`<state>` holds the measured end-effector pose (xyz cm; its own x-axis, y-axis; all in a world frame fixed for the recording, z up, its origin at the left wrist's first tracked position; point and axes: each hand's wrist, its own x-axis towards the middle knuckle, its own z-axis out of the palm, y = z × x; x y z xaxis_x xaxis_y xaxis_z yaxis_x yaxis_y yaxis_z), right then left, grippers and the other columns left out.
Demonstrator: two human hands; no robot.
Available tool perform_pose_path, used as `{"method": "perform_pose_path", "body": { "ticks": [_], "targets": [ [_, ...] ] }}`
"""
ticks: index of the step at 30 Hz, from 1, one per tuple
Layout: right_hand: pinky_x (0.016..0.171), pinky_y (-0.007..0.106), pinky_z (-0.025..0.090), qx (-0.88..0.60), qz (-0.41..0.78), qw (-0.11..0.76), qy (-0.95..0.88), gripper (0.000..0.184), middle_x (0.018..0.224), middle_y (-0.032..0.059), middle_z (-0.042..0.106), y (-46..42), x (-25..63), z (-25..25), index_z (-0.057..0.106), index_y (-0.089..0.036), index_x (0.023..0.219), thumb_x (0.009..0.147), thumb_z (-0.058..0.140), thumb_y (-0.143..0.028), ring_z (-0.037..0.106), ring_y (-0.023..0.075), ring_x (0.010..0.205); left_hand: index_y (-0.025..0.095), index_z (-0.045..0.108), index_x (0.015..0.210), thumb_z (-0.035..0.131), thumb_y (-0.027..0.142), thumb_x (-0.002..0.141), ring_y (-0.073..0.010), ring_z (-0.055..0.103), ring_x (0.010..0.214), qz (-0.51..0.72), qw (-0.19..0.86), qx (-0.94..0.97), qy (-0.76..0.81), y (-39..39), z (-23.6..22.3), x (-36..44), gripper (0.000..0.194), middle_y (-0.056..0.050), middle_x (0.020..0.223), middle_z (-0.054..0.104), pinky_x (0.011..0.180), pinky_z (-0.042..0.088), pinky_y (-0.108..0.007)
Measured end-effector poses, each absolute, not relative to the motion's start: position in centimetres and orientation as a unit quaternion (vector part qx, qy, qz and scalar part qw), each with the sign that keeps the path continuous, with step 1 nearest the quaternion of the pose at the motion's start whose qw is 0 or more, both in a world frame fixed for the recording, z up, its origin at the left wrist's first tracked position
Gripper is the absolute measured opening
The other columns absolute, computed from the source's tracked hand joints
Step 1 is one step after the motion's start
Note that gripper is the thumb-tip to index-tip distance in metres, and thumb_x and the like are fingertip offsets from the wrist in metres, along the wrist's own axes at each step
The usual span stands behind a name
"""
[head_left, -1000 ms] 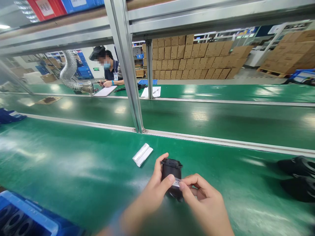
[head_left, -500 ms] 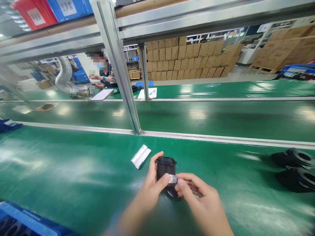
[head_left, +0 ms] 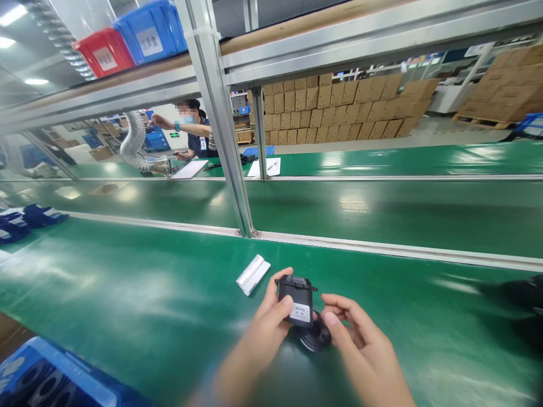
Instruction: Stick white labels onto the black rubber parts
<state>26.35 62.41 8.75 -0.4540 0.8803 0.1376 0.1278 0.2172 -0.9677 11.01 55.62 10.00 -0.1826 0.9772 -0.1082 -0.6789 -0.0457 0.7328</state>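
Note:
My left hand (head_left: 271, 319) is closed around a black plastic housing (head_left: 299, 293), its thumb pressed on the front face. A white printed label (head_left: 300, 312) lies flat on that face, low down. Below it the housing ends in a round black flange (head_left: 316, 333). To the right, my right hand (head_left: 354, 333) has its fingers half curled, thumb and forefinger apart, close beside the flange; whether a fingertip touches it I cannot tell. A white label roll or folded strip (head_left: 253, 275) rests on the green bench (head_left: 148, 282) beyond my left hand.
At lower left stands a blue crate (head_left: 80, 376) with several black ring-ended parts. More black parts (head_left: 524, 299) sit blurred at the right. A metal post (head_left: 229, 130) rises from the bench's far rail. A masked person (head_left: 197, 133) works across the line.
My right hand has drawn back from the label, which now shows fully on the housing. The housing has tilted in my left hand, exposing the flange. My view has shifted left.

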Motion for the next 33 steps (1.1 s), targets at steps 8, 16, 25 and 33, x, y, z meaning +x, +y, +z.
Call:
{"method": "perform_pose_path", "body": {
  "ticks": [8,16,25,33],
  "targets": [
    [0.111,0.042,0.042,-0.175,0.348,0.336,-0.857,0.066,0.146,0.0064,0.043,63.0,26.0,7.6,0.028,-0.029,0.152,0.095,0.061,-0.03,0.043,0.0278,0.132,0.016,0.049,0.126,0.068,0.026,0.079,-0.016,0.062,0.068,0.644,0.644,0.242,0.335,55.4,9.6,11.0,0.052,-0.008,0.089,0.065,0.065,0.046,-0.026],
    [0.108,0.036,0.045,-0.154,0.234,0.366,-0.887,0.06,0.142,0.008,0.044,63.8,26.2,6.0,0.027,-0.025,0.153,0.098,0.052,-0.023,0.047,0.0248,0.128,0.027,0.036,0.141,0.09,0.025,0.06,-0.0197,0.061,0.093,0.588,0.54,0.33,0.504,55.7,8.9,10.8,0.097,-0.009,0.121,0.055,0.085,0.048,-0.033],
    [0.104,0.033,0.05,-0.184,0.227,0.363,-0.885,0.06,0.141,0.0076,0.05,64.4,26.6,6.5,0.033,-0.024,0.15,0.097,0.059,-0.036,0.055,0.0246,0.123,0.027,0.025,0.15,0.072,0.054,0.08,-0.0234,0.063,0.096,0.575,0.564,0.376,0.458,55.1,8.7,9.8,0.089,-0.013,0.128,0.053,0.093,0.047,-0.041],
    [0.092,0.038,0.06,-0.212,0.168,0.386,-0.882,0.059,0.136,0.0025,0.056,65.6,27.0,5.6,0.038,-0.034,0.148,0.094,0.058,-0.048,0.062,0.028,0.114,0.028,0.032,0.149,0.045,0.067,0.09,-0.0262,0.062,0.106,0.593,0.557,0.399,0.423,56.5,7.2,9.7,0.072,-0.013,0.128,0.056,0.095,0.048,-0.045]
  ]
}}
